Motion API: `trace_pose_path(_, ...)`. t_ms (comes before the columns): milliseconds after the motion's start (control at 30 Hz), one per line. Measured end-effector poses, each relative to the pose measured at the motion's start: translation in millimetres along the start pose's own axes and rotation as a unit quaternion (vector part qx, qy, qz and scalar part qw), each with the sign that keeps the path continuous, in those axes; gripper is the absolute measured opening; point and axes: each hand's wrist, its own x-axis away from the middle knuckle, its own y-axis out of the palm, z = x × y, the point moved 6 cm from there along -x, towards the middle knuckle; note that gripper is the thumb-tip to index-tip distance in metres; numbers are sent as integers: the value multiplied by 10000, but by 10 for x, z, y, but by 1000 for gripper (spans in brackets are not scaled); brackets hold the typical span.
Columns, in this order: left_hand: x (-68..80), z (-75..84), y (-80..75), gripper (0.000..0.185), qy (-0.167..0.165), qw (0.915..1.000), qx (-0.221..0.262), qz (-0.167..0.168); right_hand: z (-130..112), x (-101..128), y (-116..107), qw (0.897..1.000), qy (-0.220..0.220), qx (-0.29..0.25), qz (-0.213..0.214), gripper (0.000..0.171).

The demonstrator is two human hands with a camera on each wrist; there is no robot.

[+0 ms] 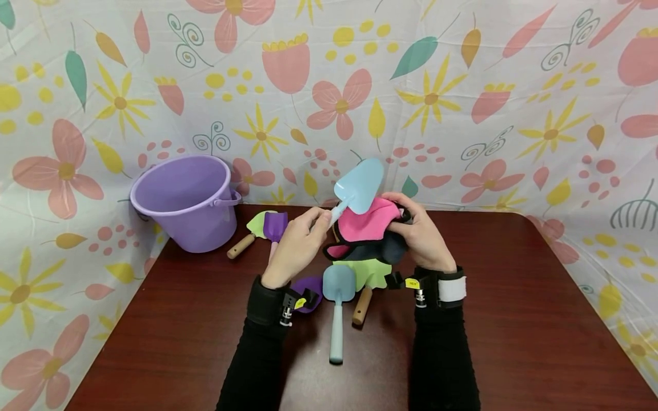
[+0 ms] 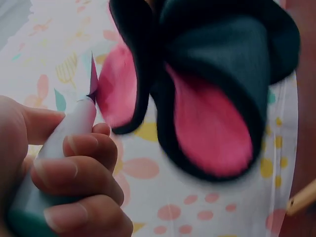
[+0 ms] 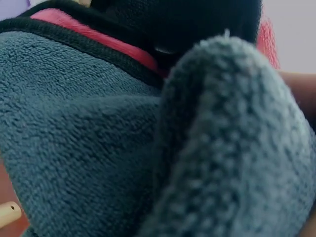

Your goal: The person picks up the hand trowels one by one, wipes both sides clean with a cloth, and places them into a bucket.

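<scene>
A light blue trowel (image 1: 366,181) is held up by its handle in my left hand (image 1: 295,245), blade tilted up and to the right. In the left wrist view, several fingers curl round its pale handle (image 2: 74,123). My right hand (image 1: 425,240) grips a folded plush cloth (image 1: 364,222), pink on one side and dark grey on the other, with black edging. The trowel's blade overlaps the cloth in the head view; whether they touch I cannot tell. Grey pile of the cloth fills most of the right wrist view and hides most of that hand.
Below the hands lie a grey-blue shovel (image 1: 337,285), a green tool with a wooden handle (image 1: 362,305) and a partly hidden purple tool (image 1: 310,285). A purple bucket (image 1: 190,231) stands at left, beside a green trowel (image 1: 241,246) and a purple shovel (image 1: 275,224).
</scene>
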Motion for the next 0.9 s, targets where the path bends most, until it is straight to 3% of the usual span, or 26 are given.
trace_pose_path(267, -11, 55, 151, 36, 74, 9985, 379, -380, 92, -56, 162, 9989, 150, 254, -353, 55)
trace_pose_path(467, -22, 84, 234, 31, 96, 9961, 523, -707, 134, -53, 162, 9989, 368, 289, -6, 44)
trace_pose_path(900, -14, 57, 317, 34, -102, 9924, 331, -1180, 92, -29, 5, 9989, -190, -84, 425, 24)
